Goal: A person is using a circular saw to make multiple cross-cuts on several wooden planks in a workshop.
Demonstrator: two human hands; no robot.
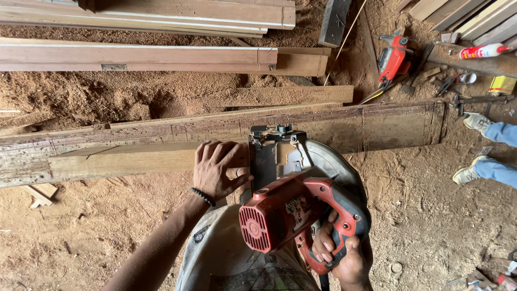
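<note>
From the head view, the right hand [344, 256] is clenched around the handle of a red circular saw [293, 207], fingers wrapped under the grip. The saw's base plate sits on a long weathered plank [377, 126] that runs across the sawdust-covered floor [431, 215], and its grey blade guard curves out on the right of the motor housing. The left hand [218, 170] lies flat and released, fingers spread, pressing down on a paler wooden board [124, 159] that rests along the near edge of the plank, just beside the saw's plate. A black bead bracelet [203, 196] circles that wrist.

Behind the plank, more boards and a long door-frame piece [134, 56] lie on heaps of sawdust. Toward the far right corner of the floor a second red power tool [393, 56] rests near a red-and-white tube [482, 51] and a small yellow tin [502, 84]. At the right edge, another person's legs in blue jeans [498, 151] and pale shoes stand well apart from the saw.
</note>
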